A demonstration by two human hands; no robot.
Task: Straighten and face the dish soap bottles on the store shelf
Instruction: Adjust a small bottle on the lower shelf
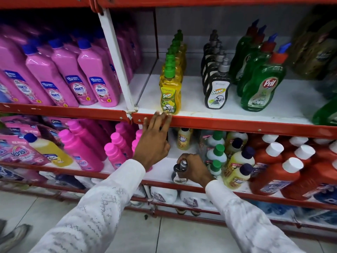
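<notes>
On the upper shelf [237, 119] stand three rows of dish soap: yellow bottles with green caps [170, 94], dark grey bottles with silver pumps [217, 90], and green bottles with red and blue caps [259, 88]. All three front labels face me. My left hand [155, 141] is raised with fingers spread, its fingertips at the red shelf edge just under the front yellow bottle. My right hand [194, 168] is closed around the top of a dark pump bottle [179, 172] standing on the lower shelf.
Pink cleaner bottles [98, 83] fill the bay at left. The lower shelf holds pink bottles, small green-capped and yellow bottles [237, 161], and red bottles with white caps [284, 172]. White jugs sit at floor level. Someone's shoe [12, 236] shows on the tiles at bottom left.
</notes>
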